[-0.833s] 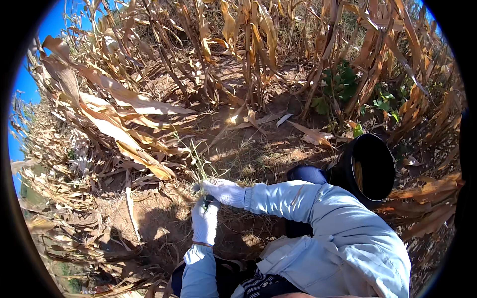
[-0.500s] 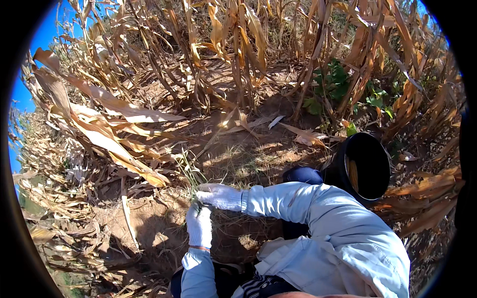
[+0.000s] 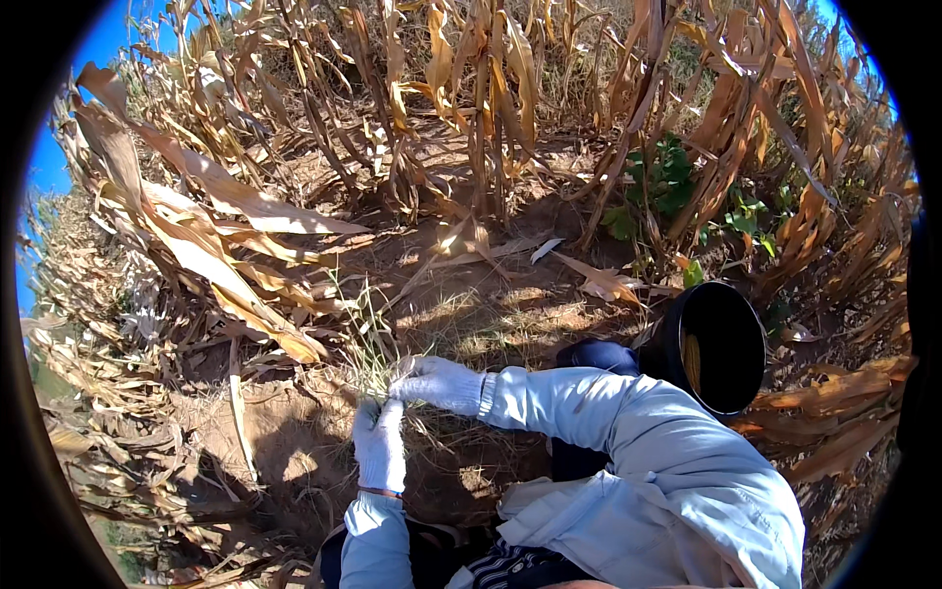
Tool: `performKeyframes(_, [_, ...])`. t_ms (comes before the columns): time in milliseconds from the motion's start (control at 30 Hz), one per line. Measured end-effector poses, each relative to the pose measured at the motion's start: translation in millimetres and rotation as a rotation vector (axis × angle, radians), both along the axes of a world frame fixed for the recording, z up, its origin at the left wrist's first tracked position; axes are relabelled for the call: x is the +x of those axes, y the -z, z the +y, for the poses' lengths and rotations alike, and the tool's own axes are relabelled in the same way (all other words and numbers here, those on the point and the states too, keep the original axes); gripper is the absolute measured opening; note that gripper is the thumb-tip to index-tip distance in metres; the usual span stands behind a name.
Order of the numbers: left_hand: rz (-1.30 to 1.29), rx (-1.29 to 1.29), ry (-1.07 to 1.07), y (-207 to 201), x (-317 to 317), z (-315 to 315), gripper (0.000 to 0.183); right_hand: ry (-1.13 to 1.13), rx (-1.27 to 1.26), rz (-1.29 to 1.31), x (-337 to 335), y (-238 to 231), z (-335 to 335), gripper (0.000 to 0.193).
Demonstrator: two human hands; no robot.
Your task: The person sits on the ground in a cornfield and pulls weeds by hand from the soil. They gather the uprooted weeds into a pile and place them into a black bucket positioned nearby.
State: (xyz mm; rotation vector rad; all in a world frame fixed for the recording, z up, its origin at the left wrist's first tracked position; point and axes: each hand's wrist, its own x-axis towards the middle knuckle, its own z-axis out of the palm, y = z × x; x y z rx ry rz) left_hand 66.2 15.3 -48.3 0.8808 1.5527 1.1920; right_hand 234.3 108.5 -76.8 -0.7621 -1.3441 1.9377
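A tuft of thin green and dry grass [image 3: 371, 355] stands at the fingertips of both my hands, which wear white knit gloves. My left hand [image 3: 380, 444] reaches up from below with its fingers closed at the base of the blades. From the right, my right hand [image 3: 440, 385] meets it, fingers bent in and closed around the grass stems. The two hands almost touch. Exactly how the stems run between the fingers is hidden by the gloves.
A black bucket [image 3: 746, 344] with a yellow corn cob [image 3: 693, 363] inside leans beside my knee [image 3: 597, 355]. Dry corn stalks [image 3: 481, 108] stand ahead. Fallen dry leaves [image 3: 231, 260] lie at left, and green leafy weeds [image 3: 667, 177] grow at far right.
My left hand has shifted slightly down and left, and a small gap has opened between the hands. More of the grass tuft shows above them.
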Motion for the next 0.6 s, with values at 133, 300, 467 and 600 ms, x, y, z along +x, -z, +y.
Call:
performKeyframes(133, [-0.323, 0.074, -0.197, -7.6, -1.9, -2.9, 0.012, -0.064, -0.175, 0.024, -10.3, -19.4, -2.8, 0.032])
performKeyframes(300, [-0.199, 0.12, -0.181, -8.8, -12.6, 6.0, 0.005, 0.062, 0.062, -0.44, 3.2, -35.6, -0.1, 0.039])
performKeyframes(467, [-0.122, 0.156, -0.172, -10.6, -15.3, 1.2, 0.009, 0.151, -0.038, -0.164, -8.4, -3.0, -1.5, 0.027])
performKeyframes(600, [-0.155, 0.161, -0.22, -3.6, -22.0, 1.1, 0.011, 0.099, -0.097, -0.117, -6.6, 5.2, 5.7, 0.034])
